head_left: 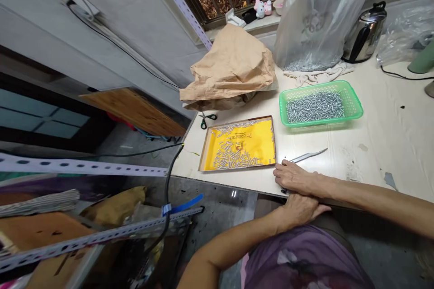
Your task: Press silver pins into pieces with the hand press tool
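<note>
My right hand (293, 178) rests at the table's front edge, its fingers curled and pressed together. What lies beneath it is hidden, apart from a small dark bit below the fingers. Just beyond it lies a slim, pointed silver tool (310, 155), its near end hidden behind the hand. My left hand (300, 210) is tucked under the right wrist at the edge; its thumb sticks out and its other fingers are mostly hidden. Left of the hands, a shallow cardboard tray (202, 152) lined with a yellow sheet (261, 137) holds many small metal pins (232, 158).
A green plastic basket (356, 106) of grey metal pieces stands behind the tray. Farther back are a brown paper bag (233, 65), a clear plastic bag (312, 22) and a steel kettle (366, 31). Scissors (205, 119) lie at the left edge, near a black cable (168, 180).
</note>
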Motion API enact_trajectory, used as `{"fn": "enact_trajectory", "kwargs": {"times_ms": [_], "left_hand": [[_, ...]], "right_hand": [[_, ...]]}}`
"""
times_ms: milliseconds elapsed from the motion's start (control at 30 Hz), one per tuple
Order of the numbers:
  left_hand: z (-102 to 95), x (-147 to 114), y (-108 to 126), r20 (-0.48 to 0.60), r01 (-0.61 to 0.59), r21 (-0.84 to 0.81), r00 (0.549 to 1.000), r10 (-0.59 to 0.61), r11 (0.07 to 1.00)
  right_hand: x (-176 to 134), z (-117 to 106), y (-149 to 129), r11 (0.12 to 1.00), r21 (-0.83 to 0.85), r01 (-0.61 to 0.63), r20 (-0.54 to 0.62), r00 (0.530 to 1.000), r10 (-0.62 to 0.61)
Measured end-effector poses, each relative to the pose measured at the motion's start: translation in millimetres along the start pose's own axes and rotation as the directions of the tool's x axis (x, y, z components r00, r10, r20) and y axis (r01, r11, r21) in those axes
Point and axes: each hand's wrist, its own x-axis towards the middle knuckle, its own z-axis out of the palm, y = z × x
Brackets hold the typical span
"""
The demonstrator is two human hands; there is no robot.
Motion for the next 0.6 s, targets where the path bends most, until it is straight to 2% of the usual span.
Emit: {"fn": "enact_trajectory", "kwargs": {"times_ms": [67,133,233,300,367,433,500,600], "left_hand": [[-9.8,1,-7,-0.040,0.015,0.015,0.999,-0.015,1.000],[-24.9,0,-20,-0.081,0.011,0.030,0.997,-0.009,0.999],[-58.9,-3,-49,-0.144,0.044,0.075,0.989,-0.032,0.996],[-86.0,-4,-73,-0.178,0.192,0.180,0.971,-0.160,0.965],[-110.0,-3,-95,-0.108,0.314,0.255,0.949,-0.296,0.915],[-126.0,-1,-112,0.039,0.339,0.294,0.930,-0.366,0.894],[-133.2,2,-122,0.160,0.327,0.315,0.907,-0.389,0.891],[-135.6,3,-130,0.233,0.329,0.336,0.879,-0.416,0.883]], "right_hand": [[9,-8,5,0.998,0.010,0.055,-0.034,0.998,-0.054],[16,-24,15,0.999,0.017,0.051,-0.142,0.989,-0.048],[17,-60,49,0.995,0.005,-0.101,-0.367,0.925,0.096],[11,-86,81,0.964,-0.037,-0.265,-0.436,0.872,0.223],[2,-105,106,0.901,-0.059,-0.429,-0.470,0.809,0.354],[-10,-111,116,0.862,-0.052,-0.505,-0.466,0.776,0.426],[-23,-105,107,0.875,-0.013,-0.484,-0.397,0.806,0.440],[-45,-80,72,0.914,0.115,-0.390,-0.205,0.891,0.406]]}}
